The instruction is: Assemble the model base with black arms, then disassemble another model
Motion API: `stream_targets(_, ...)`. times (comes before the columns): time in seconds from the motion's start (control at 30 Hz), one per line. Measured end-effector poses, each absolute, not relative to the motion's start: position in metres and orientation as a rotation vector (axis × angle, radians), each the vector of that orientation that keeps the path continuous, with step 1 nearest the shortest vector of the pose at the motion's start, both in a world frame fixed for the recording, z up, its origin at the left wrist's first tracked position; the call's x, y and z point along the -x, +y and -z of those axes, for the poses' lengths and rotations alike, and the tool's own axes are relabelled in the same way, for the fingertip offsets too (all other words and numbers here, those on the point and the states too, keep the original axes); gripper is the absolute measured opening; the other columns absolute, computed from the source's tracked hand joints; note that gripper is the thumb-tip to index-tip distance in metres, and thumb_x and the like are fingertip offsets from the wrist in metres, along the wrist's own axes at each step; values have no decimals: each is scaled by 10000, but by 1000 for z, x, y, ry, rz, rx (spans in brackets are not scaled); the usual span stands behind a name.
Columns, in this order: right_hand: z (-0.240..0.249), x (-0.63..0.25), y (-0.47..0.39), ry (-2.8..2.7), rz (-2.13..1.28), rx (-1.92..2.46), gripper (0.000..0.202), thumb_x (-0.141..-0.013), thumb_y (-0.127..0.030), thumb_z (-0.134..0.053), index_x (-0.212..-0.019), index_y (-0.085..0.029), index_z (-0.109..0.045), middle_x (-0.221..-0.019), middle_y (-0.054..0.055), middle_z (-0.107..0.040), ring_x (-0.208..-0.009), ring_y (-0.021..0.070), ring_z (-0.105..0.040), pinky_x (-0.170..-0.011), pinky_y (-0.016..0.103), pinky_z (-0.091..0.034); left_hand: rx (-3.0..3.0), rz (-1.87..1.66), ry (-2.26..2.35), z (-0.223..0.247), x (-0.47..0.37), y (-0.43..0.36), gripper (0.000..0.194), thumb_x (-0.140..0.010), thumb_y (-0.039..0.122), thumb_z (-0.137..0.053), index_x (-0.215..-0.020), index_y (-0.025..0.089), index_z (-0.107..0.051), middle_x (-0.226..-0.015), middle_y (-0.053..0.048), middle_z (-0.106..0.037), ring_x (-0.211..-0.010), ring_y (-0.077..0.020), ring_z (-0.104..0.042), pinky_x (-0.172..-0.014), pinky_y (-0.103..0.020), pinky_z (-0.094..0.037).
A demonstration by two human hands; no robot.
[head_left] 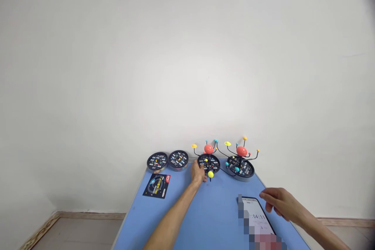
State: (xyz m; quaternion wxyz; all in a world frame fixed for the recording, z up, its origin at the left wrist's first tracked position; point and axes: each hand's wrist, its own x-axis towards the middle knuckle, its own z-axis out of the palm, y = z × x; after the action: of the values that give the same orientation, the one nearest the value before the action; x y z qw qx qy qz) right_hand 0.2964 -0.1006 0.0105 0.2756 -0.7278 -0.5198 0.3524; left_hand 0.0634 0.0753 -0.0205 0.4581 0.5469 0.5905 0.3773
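Note:
My left hand [198, 172] reaches to the back of the table. Its fingers are closed on the near left side of the round dark base of a solar system model [208, 149]. This model has a red ball at its centre and small yellow, orange and blue balls on curved black arms. Beside the right edge of a smartphone [258, 216], my right hand [278, 202] hovers with fingers loosely bent and apart, holding nothing. The phone lies face up with a timer on its screen; a pixelated patch hides its lower left part.
A second solar system model [241, 151] stands close on the right, its arms near the first one's. Two round black discs with printed labels [157, 161] [178, 159] sit at the back left. A dark printed card [157, 186] lies before them on the blue table [216, 207], against a white wall [187, 66].

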Motion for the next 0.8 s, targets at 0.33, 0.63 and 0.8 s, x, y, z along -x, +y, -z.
stream_targets(0.33, 4, -308, -53, -1111, -842, 2055, 248, -820, -246, -458, -897, -122, -658, -663, 74, -708, -464, 106, -508, -403, 209, -370, -1382, -912, 1556, 16, -63, 70, 313, -883, 69, -468, -1175, 97, -580, -736, -61, -712, -373, -125, -602, -347, -186, -444)
stream_targets(0.63, 7, -307, -29, -1057, -770, 2138, 345, -842, -257, -436, -1084, -89, -618, -757, 121, -743, -585, 171, -632, -447, 231, -433, -1410, -912, 1566, 10, -51, 53, 240, -873, 47, -474, -1081, 78, -588, -736, -61, -698, -330, -97, -553, -315, -172, -393)
stream_targets(0.8, 8, -308, -33, -1084, -765, 2131, 363, -825, -271, -449, -1093, -93, -615, -763, 134, -747, -592, 183, -646, -472, 246, -454, -1420, -920, 1538, 12, -37, 37, 231, -868, 70, -489, -1068, 89, -602, -698, -46, -686, -350, -115, -565, -342, -193, -424)
